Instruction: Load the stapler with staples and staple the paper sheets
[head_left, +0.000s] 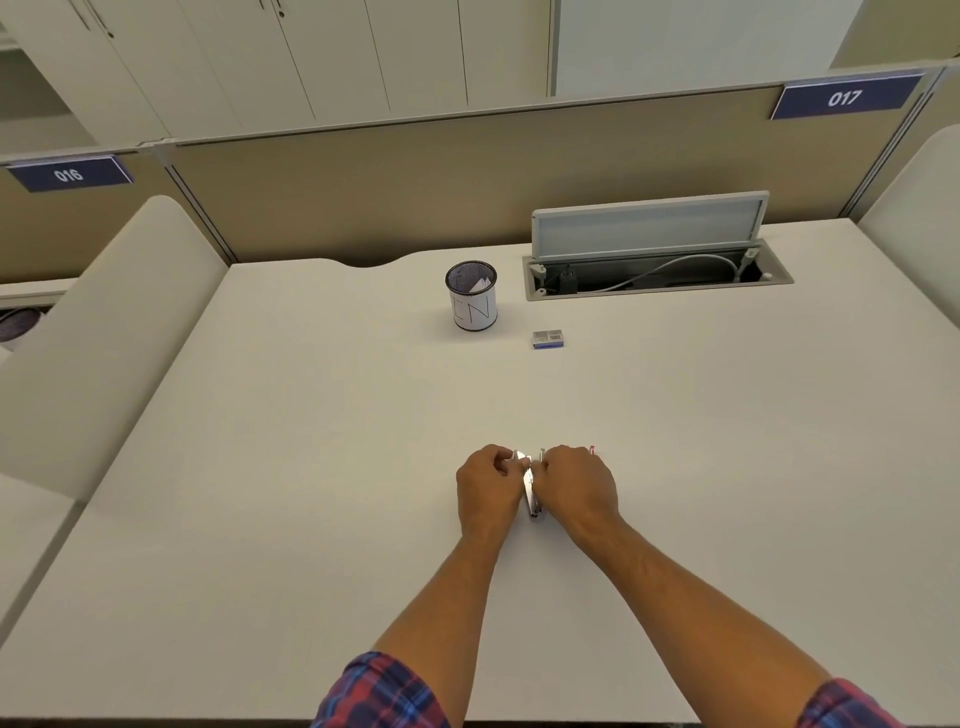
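Left hand (485, 480) and right hand (576, 486) both gripping stapler (531, 493), lower centre of frame, on bench (311, 415).

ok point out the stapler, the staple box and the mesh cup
stapler (532, 493), head view, metal body between the hands
staple box (548, 338), head view, blue front face
mesh cup (471, 307), head view, white label

Both hands — left hand (485, 480), right hand (576, 483) — grip the stapler (531, 491); staple box (548, 338) beyond.
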